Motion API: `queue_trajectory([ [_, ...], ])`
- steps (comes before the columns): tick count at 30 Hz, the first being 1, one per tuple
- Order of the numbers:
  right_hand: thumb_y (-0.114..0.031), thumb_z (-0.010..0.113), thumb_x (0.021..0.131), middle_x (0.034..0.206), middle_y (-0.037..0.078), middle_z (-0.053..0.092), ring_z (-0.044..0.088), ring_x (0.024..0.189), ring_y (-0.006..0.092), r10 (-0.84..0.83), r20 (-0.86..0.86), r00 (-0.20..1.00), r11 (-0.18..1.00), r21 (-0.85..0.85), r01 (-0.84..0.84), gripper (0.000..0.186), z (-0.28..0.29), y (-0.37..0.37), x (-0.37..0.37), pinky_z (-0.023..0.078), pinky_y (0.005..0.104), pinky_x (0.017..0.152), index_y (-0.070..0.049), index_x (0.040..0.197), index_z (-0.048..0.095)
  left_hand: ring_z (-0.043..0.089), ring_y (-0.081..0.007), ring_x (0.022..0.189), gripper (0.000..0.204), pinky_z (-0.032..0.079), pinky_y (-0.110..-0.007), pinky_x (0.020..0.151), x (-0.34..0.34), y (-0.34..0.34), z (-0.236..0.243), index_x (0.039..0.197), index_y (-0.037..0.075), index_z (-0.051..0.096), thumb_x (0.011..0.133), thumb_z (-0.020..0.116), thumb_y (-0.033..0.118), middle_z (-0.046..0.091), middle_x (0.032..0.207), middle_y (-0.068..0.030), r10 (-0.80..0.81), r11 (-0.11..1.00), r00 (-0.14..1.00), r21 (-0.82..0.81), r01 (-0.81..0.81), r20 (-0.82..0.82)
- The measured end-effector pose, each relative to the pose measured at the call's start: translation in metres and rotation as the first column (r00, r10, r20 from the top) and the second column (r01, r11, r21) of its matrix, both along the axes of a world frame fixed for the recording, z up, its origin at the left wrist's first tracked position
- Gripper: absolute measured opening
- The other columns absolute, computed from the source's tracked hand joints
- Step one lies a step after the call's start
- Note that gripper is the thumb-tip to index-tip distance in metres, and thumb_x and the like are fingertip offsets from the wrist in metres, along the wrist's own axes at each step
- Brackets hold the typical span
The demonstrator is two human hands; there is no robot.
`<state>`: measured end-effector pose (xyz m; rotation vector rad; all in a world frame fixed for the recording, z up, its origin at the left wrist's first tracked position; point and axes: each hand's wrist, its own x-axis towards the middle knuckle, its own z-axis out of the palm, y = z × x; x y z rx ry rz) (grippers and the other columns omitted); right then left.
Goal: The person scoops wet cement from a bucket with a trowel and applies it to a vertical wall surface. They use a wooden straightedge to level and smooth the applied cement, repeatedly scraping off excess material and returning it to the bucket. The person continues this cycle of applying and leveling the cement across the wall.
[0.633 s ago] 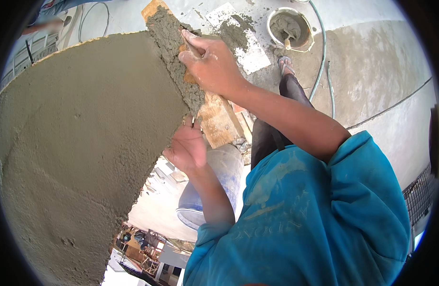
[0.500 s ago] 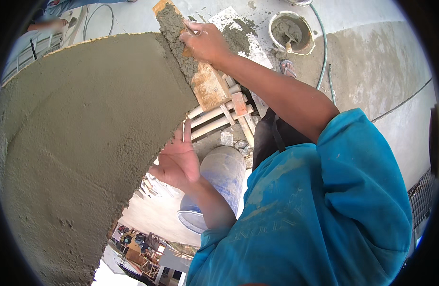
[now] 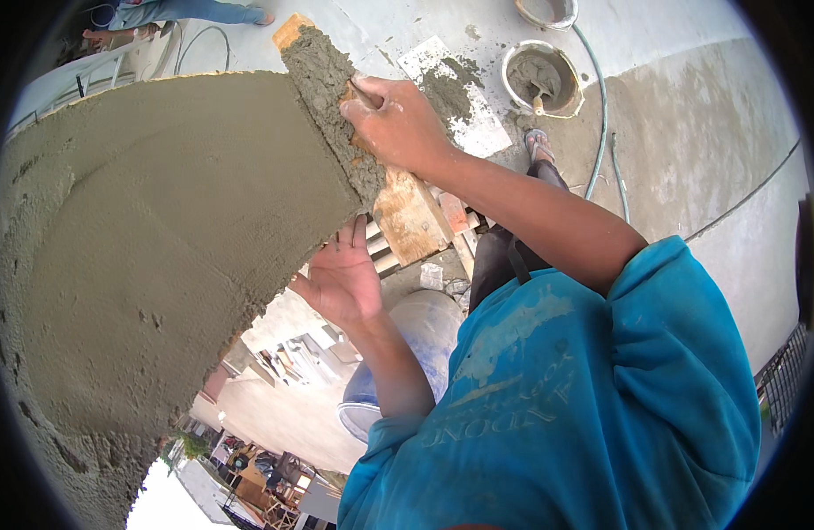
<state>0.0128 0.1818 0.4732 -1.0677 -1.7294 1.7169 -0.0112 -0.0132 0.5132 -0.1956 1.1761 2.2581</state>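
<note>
My right hand (image 3: 396, 122) is closed around the handle of a long wooden plastering float (image 3: 413, 216). Wet grey mortar (image 3: 323, 75) coats much of the float, and bare wood shows at both ends. The float lies along the right end of a broad mortar-covered surface (image 3: 186, 194) that fills the left side. Just below the float, my left hand (image 3: 347, 281) is open, palm showing, by the ragged lower edge of that surface. Its fingertips are partly hidden against the edge, so I cannot tell whether they touch it.
A bucket of mortar with a trowel (image 3: 538, 104) stands at the far right, beside a mortar-spattered white board (image 3: 478, 131). A green hose (image 3: 599, 97) runs along the floor. Below my left arm is a blue barrel (image 3: 425, 331). Another person's leg (image 3: 208, 12) shows at the top left.
The whole view has shifted a little. My right hand and the float have come slightly nearer to me along the mortar's end; my left hand has moved up toward the float.
</note>
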Motion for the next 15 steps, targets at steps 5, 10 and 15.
queue_trajectory([
  [5, -0.029, 0.063, 0.089, 0.079, 0.013, 0.072, 0.069, 0.071, 0.0238, -0.039, 0.049, 0.998, 0.984, -0.172, 0.047, 0.045, -0.018, 0.025, -0.029, 0.053, 0.0358, 0.072, -0.003, 0.127, 0.067, 0.017, -0.0461, 0.147, 0.140, 0.025, -0.056, 0.120, -0.006, -0.005, -0.008, 0.152, -0.012, -0.007, 0.073, 0.078, 0.067, 0.003, 0.158, -0.0319, -0.088, 0.996, 0.996, 0.027, 0.088, 0.019],
  [10, -0.028, 0.062, 0.091, 0.081, 0.013, 0.072, 0.068, 0.072, 0.0219, -0.015, -0.012, 1.000, 0.995, -0.101, 0.014, 0.043, 0.019, 0.005, -0.003, 0.053, 0.0345, 0.070, -0.003, 0.126, 0.067, -0.005, -0.0418, 0.152, 0.138, 0.008, -0.051, 0.126, 0.000, 0.003, -0.003, 0.153, -0.009, -0.014, 0.078, 0.070, 0.072, -0.013, 0.161, -0.0316, -0.148, 0.989, 0.988, -0.006, 0.148, -0.037],
  [15, -0.026, 0.061, 0.092, 0.084, 0.016, 0.072, 0.067, 0.072, 0.0219, 0.114, -0.081, 0.990, 0.979, -0.162, -0.126, 0.045, 0.062, -0.009, 0.033, 0.053, 0.0341, 0.071, 0.002, 0.127, 0.065, -0.007, -0.0376, 0.153, 0.126, 0.000, -0.045, 0.126, 0.004, 0.013, 0.004, 0.154, -0.007, -0.011, 0.086, 0.052, 0.077, -0.008, 0.161, -0.0328, -0.133, 0.976, 0.978, -0.193, 0.100, -0.162],
])
